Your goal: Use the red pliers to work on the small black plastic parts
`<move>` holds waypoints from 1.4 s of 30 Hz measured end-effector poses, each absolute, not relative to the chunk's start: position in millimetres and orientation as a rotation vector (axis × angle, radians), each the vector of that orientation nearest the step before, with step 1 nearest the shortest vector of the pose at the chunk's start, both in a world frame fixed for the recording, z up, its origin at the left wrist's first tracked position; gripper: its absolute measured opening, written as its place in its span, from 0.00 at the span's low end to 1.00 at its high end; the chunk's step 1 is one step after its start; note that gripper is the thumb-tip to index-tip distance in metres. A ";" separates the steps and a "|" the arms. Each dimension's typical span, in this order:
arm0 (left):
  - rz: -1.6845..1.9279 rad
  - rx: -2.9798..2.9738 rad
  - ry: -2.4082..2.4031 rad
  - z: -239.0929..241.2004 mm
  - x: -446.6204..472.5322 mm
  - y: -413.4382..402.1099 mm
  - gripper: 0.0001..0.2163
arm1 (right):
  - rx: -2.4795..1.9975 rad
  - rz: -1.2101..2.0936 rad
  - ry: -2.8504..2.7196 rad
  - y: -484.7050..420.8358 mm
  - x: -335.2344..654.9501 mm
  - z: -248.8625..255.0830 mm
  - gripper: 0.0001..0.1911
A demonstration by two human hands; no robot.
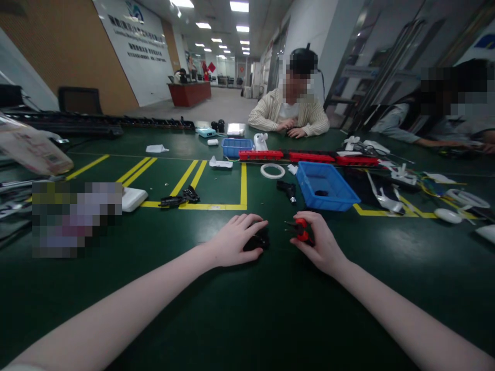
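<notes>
My left hand [234,241] rests low over the green tabletop, its fingers and thumb curved around a black item [260,240]. This looks like a small bundle of cable; most of it lies hidden under the palm. To the right, my right hand [323,242] grips a pair of red-handled pliers [301,231] between thumb and fingers. Their metal jaws point left, toward the black item, with a gap between them. Just beyond the hands lies a black pistol-shaped piece [286,190], beside a blue bin [327,188].
A black cable bundle [180,198] lies on the yellow tape lines at left, near a white box [133,199]. Farther back are a white ring [273,171], red strips [311,157] and a smaller blue bin [236,148]. Clutter covers the right side. A person [290,111] sits opposite.
</notes>
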State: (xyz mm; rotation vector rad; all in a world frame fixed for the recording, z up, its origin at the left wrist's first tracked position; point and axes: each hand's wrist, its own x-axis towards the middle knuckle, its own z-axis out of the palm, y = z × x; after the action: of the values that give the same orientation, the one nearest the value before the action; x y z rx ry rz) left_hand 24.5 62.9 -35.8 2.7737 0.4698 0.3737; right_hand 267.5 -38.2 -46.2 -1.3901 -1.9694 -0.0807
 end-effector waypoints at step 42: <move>0.432 2.579 0.405 -32.2 18.7 62.1 0.25 | -1.253 -0.134 -2.281 -26.6 261.0 -44.4 0.16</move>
State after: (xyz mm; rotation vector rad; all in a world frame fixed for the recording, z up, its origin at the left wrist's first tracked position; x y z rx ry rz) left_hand 18.7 62.1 -32.2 2.5792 0.4053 0.4316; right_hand 261.0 -26.6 -44.4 -1.2534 -2.2807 -0.1337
